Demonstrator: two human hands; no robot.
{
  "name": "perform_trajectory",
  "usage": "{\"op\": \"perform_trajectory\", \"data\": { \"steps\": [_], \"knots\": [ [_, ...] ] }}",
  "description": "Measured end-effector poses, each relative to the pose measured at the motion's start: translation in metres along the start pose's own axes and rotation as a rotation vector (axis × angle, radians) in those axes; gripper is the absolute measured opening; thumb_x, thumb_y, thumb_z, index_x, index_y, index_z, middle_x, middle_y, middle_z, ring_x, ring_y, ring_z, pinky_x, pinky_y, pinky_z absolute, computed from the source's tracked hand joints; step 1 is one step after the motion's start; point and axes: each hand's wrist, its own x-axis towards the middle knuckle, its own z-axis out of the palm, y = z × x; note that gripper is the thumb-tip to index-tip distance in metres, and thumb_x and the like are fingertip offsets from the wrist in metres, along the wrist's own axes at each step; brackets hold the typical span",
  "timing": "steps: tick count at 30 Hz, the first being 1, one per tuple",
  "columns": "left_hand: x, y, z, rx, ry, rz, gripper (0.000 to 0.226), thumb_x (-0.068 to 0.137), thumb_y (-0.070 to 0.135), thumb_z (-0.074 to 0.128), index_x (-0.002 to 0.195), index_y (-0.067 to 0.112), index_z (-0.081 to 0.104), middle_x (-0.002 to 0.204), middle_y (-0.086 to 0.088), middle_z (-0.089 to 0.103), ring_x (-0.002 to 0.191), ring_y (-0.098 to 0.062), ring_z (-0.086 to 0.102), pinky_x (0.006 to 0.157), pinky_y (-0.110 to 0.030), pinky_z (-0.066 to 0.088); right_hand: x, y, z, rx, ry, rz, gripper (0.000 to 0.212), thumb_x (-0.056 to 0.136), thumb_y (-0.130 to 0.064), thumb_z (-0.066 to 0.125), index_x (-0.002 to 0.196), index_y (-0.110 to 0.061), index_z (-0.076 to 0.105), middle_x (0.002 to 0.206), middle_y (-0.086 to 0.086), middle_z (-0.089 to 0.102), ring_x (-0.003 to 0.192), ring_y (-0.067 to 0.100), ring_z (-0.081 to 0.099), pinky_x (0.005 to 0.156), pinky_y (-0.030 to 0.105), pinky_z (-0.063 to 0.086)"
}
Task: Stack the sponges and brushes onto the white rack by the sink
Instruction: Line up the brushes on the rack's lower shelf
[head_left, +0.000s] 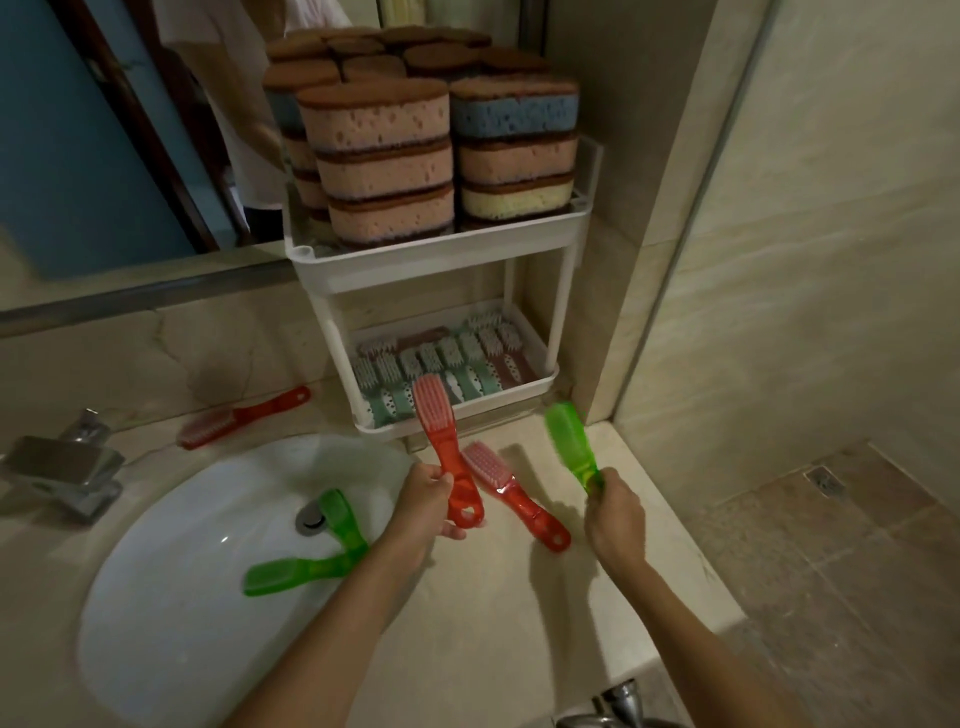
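Note:
A white two-tier rack (415, 254) stands in the counter corner. Stacked sponges (384, 161) in pink, blue and yellow fill its top tier. Several small brushes (441, 364) lie on its lower tier. My left hand (426, 501) grips a red brush (447, 447) by the handle, bristle end up in front of the lower tier. My right hand (613, 514) grips a green brush (571, 441) by its handle, right of the rack. Another red brush (514, 493) lies on the counter between my hands. Two green brushes (311, 551) lie in the sink. A third red brush (244, 415) lies behind the sink.
The white sink basin (171, 597) with its drain (311, 517) takes up the left counter. A chrome faucet (67, 467) stands at its left. A mirror (104, 130) hangs behind. A tiled wall (779, 260) closes the right side, with the floor (857, 571) below.

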Motion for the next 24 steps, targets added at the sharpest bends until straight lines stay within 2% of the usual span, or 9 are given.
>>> {"op": "perform_trajectory", "data": {
  "steps": [2, 4, 8, 10, 14, 16, 20, 24],
  "knots": [
    [0.004, 0.010, -0.004, -0.006, 0.011, 0.027, 0.013, 0.101, 0.014, 0.033, 0.097, 0.010, 0.044, 0.080, -0.011, 0.066, 0.050, -0.015, 0.066, 0.034, -0.018, 0.041, 0.012, -0.023, -0.001, 0.075, -0.061, -0.120, 0.015, 0.085, 0.005, 0.042, 0.093, -0.003, 0.052, 0.095, 0.023, 0.064, 0.093, 0.041, 0.058, 0.068, 0.038, 0.038],
    [0.010, 0.020, -0.009, 0.005, 0.048, 0.051, 0.017, 0.101, 0.013, 0.032, 0.090, 0.014, 0.044, 0.075, -0.007, 0.063, 0.042, -0.011, 0.064, 0.032, -0.016, 0.039, 0.027, -0.049, -0.003, 0.103, -0.107, -0.240, 0.024, 0.086, 0.004, 0.043, 0.105, -0.003, 0.055, 0.099, 0.023, 0.065, 0.096, 0.040, 0.058, 0.073, 0.040, 0.042],
    [0.029, 0.037, -0.016, 0.023, 0.174, 0.082, 0.018, 0.101, 0.012, 0.030, 0.091, 0.014, 0.046, 0.086, -0.013, 0.061, 0.057, -0.020, 0.060, 0.028, -0.014, 0.035, 0.070, -0.097, 0.001, -0.027, -0.165, -0.442, 0.034, 0.091, 0.000, 0.040, 0.122, -0.005, 0.052, 0.113, 0.024, 0.063, 0.105, 0.040, 0.059, 0.080, 0.039, 0.045],
    [0.037, 0.044, -0.017, 0.005, 0.224, 0.074, 0.015, 0.101, 0.014, 0.031, 0.101, 0.009, 0.044, 0.093, -0.016, 0.059, 0.057, -0.018, 0.058, 0.028, -0.015, 0.037, 0.095, -0.117, 0.008, -0.151, -0.183, -0.515, 0.033, 0.092, -0.004, 0.040, 0.122, -0.009, 0.054, 0.115, 0.022, 0.063, 0.108, 0.038, 0.059, 0.086, 0.040, 0.047],
    [0.050, 0.057, -0.018, -0.060, 0.222, 0.082, 0.014, 0.102, 0.016, 0.029, 0.098, 0.008, 0.040, 0.080, -0.011, 0.059, 0.035, -0.009, 0.059, 0.028, -0.016, 0.037, 0.134, -0.149, 0.026, -0.404, -0.296, -0.630, 0.032, 0.094, -0.014, 0.043, 0.123, -0.014, 0.057, 0.118, 0.016, 0.063, 0.110, 0.033, 0.058, 0.095, 0.043, 0.047],
    [0.056, 0.060, -0.018, -0.071, 0.223, 0.075, 0.014, 0.102, 0.015, 0.028, 0.100, 0.007, 0.039, 0.083, -0.012, 0.059, 0.030, -0.007, 0.057, 0.028, -0.015, 0.037, 0.145, -0.160, 0.035, -0.479, -0.382, -0.708, 0.032, 0.096, -0.019, 0.041, 0.123, -0.016, 0.059, 0.118, 0.015, 0.064, 0.106, 0.030, 0.061, 0.094, 0.042, 0.049],
    [0.063, 0.059, -0.016, -0.070, 0.206, 0.048, 0.013, 0.102, 0.017, 0.026, 0.101, 0.009, 0.036, 0.079, -0.011, 0.059, 0.030, -0.005, 0.057, 0.029, -0.015, 0.037, 0.152, -0.171, 0.053, -0.522, -0.575, -0.826, 0.033, 0.098, -0.023, 0.040, 0.125, -0.021, 0.058, 0.127, 0.007, 0.061, 0.112, 0.026, 0.058, 0.097, 0.034, 0.045],
    [0.067, 0.053, -0.015, -0.079, 0.205, 0.026, 0.011, 0.102, 0.017, 0.027, 0.103, 0.009, 0.035, 0.083, -0.010, 0.058, 0.029, -0.005, 0.055, 0.029, -0.015, 0.036, 0.153, -0.166, 0.077, -0.457, -0.643, -0.890, 0.030, 0.096, -0.018, 0.047, 0.120, -0.021, 0.064, 0.125, 0.008, 0.064, 0.114, 0.028, 0.058, 0.099, 0.034, 0.043]
  ]
}}
